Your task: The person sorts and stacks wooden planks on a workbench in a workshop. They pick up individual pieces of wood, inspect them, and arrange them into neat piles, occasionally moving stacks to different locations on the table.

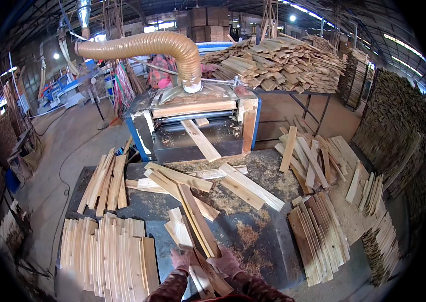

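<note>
Both my hands wear pale pinkish gloves at the near edge of a dark worktable (279,246). My right hand (227,262) is closed around the near end of a long wooden board (200,221), which lies against another narrow one. My left hand (181,259) is closed at the side of a shorter pale board (181,229), its fingertips partly hidden. More boards (212,278) lie crossed between my wrists. Ahead stands a planer (198,138) with one board (202,142) sticking out of its opening. Loose boards (179,176) lie crisscrossed on the table before it.
Neat board rows (107,254) stand at the left, with a leaning bundle (105,183) behind. A board stack (318,239) and loose pile (311,158) are at the right. A tan hose (137,49) tops the planer. Behind it are a person (161,70) and a heap of boards (283,63).
</note>
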`<state>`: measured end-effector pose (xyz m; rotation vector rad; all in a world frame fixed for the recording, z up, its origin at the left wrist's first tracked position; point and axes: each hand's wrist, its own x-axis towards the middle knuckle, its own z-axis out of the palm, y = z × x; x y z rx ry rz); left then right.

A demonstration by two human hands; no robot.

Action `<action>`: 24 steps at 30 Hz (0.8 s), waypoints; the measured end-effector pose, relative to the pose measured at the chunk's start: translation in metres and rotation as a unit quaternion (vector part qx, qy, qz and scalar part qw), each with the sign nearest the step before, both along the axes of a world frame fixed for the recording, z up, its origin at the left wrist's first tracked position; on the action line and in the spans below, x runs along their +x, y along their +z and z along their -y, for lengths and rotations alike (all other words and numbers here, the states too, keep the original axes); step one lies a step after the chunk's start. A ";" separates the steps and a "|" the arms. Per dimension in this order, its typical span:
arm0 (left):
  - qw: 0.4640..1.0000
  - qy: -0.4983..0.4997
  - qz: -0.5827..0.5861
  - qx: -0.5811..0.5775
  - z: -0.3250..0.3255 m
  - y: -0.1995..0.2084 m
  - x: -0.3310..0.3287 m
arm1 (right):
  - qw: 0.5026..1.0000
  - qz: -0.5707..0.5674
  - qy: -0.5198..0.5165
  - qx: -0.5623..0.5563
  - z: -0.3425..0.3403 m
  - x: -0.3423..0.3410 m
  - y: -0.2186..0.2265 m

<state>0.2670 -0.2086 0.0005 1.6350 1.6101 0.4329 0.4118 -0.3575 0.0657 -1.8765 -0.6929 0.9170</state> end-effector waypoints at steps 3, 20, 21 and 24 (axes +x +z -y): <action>0.929 -0.001 0.343 -0.138 0.004 0.042 0.019 | 0.998 0.069 -0.001 0.000 -0.005 -0.028 0.035; 0.973 -0.068 -0.176 0.130 -0.012 0.035 -0.180 | 0.972 -0.205 -0.110 0.042 -0.051 0.030 0.006; 0.963 -0.067 -0.246 0.092 -0.001 0.052 -0.183 | 0.977 -0.187 -0.098 0.010 -0.050 0.038 -0.003; 0.937 -0.026 -0.328 0.116 0.008 0.021 -0.209 | 0.970 -0.209 -0.080 0.096 -0.059 0.026 0.024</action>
